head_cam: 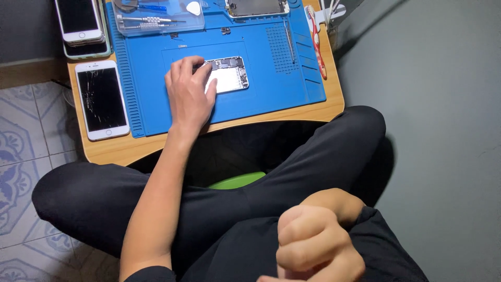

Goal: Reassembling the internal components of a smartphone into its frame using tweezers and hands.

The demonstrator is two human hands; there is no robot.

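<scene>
an opened phone body (pixel 228 74) is being pinned flat on the blue repair mat (pixel 292 89) by the left hand (pixel 189 94), fingers spread over its near end, seemingly to stop it sliding. the right hand (pixel 315 245) is being held curled in a loose fist above the lap, clasping nothing visible. a cracked white phone (pixel 102 99) is being kept aside on the wooden surface (pixel 112 149), beside the mat.

Opened phone (pixel 228 74) on mat (pixel 292 78), cracked phone (pixel 102 99) left.
</scene>
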